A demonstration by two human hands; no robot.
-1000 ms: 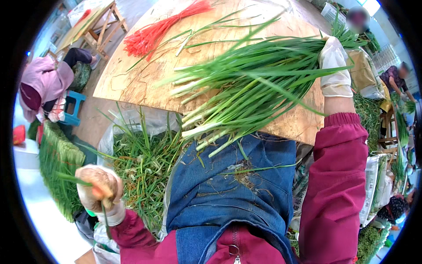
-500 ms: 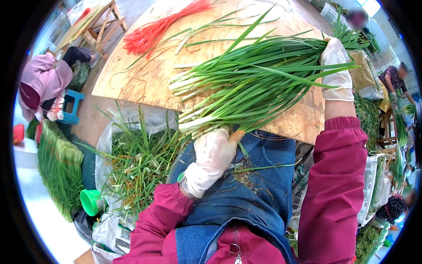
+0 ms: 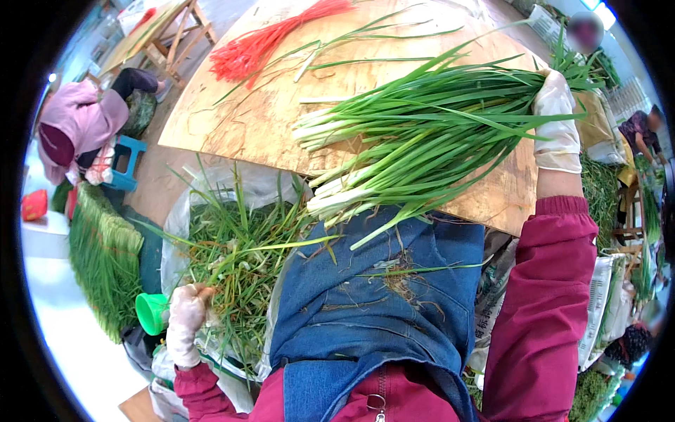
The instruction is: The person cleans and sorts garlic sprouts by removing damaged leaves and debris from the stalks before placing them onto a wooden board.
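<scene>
A loose bunch of garlic chives (image 3: 429,126), with white stem ends to the left, lies over the wooden board (image 3: 232,133) and hangs past its near edge above my lap. My right hand (image 3: 555,119), in a whitish glove, is closed round the leafy ends at the right. Down at the left, my gloved left hand (image 3: 188,316) is beside a plastic-lined bag of green and yellowed trimmings (image 3: 242,274). Its fingers are curled together, and whatever they may hold is hidden. One yellowish leaf (image 3: 288,245) stretches from the trimmings toward my lap.
Red ties (image 3: 274,42) and a few stray chives (image 3: 380,62) lie on the board. Left of me are a green cup (image 3: 151,313), stacked chive bundles (image 3: 105,260), a blue stool (image 3: 126,163) and a seated person (image 3: 84,123). Sacks (image 3: 598,302) stand at the right.
My left hand has left the chives' stem ends and swung down and left to the trimmings. The right hand keeps its hold. One stem now droops from the bunch over my lap.
</scene>
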